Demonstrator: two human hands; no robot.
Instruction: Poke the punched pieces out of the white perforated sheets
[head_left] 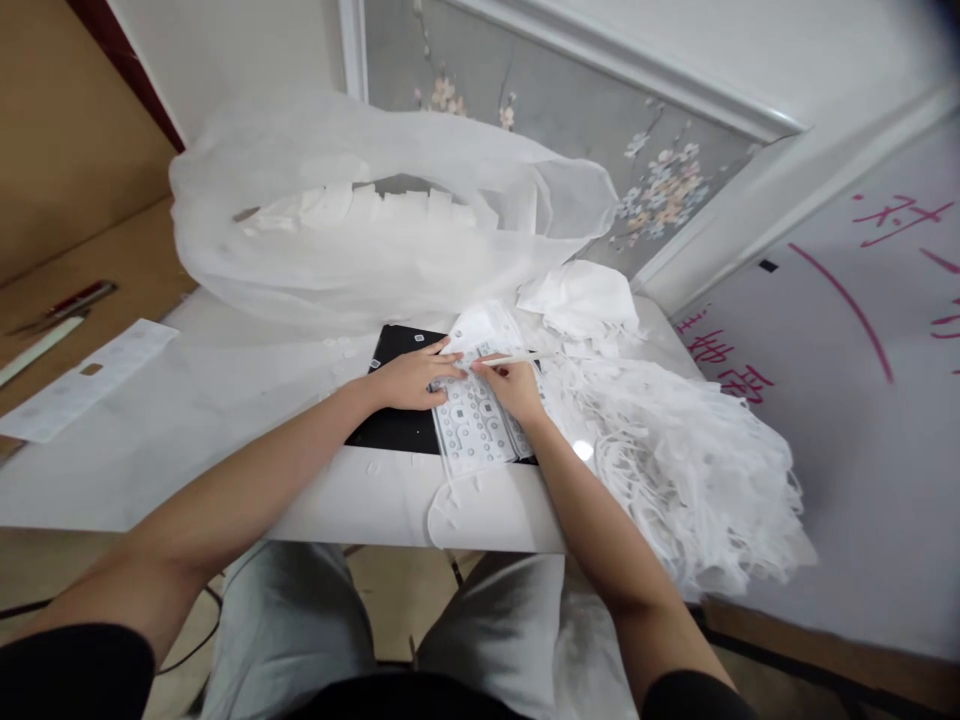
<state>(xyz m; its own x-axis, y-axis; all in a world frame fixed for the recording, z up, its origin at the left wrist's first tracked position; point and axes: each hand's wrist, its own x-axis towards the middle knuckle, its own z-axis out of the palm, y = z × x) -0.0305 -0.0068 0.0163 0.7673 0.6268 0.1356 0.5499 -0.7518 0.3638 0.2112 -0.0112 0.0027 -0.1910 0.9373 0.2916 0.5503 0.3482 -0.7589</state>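
Note:
A pale translucent sheet (472, 430), printed with rows of small circles and cut-out shapes, lies on a black mat (405, 430) at the table's middle. My left hand (411, 378) rests with fingers spread on the sheet's left part and on the mat. Pinched in my right hand (511, 385) is a slim white pen-like tool (517, 358); its tip meets the sheet near my left fingertips, and its exact kind is unclear. A narrow white strip curls from the sheet's lower edge toward the table front.
Behind the mat stands a large translucent bag (300, 260) holding white pieces. To the right is a heap of white stringy scraps (690, 470) by a whiteboard (840, 450). At left lie a punched white strip (90, 385) and a red pen (82, 298) near cardboard.

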